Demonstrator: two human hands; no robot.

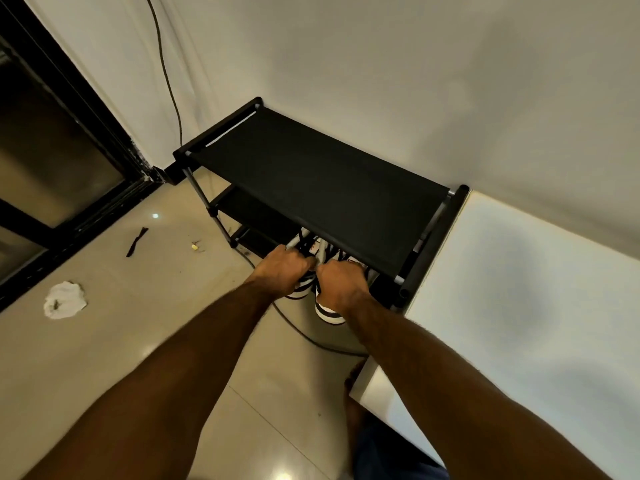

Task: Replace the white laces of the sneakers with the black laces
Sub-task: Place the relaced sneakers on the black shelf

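Two white sneakers with black stripes sit at the front of a lower shelf of the black shoe rack [311,174], half hidden under its top shelf. My left hand [284,271] grips the left sneaker [298,293] with curled fingers. My right hand [341,284] grips the right sneaker [327,315] the same way. Black laces [306,245] show on the shoes just above my knuckles. The toes of both shoes are hidden under the rack's top shelf.
A crumpled white bundle [64,301] and a short black strip [136,241] lie on the tiled floor at left. A black cable [311,337] runs over the floor below the shoes. A white surface [519,306] stands at right, a dark door frame [69,188] at left.
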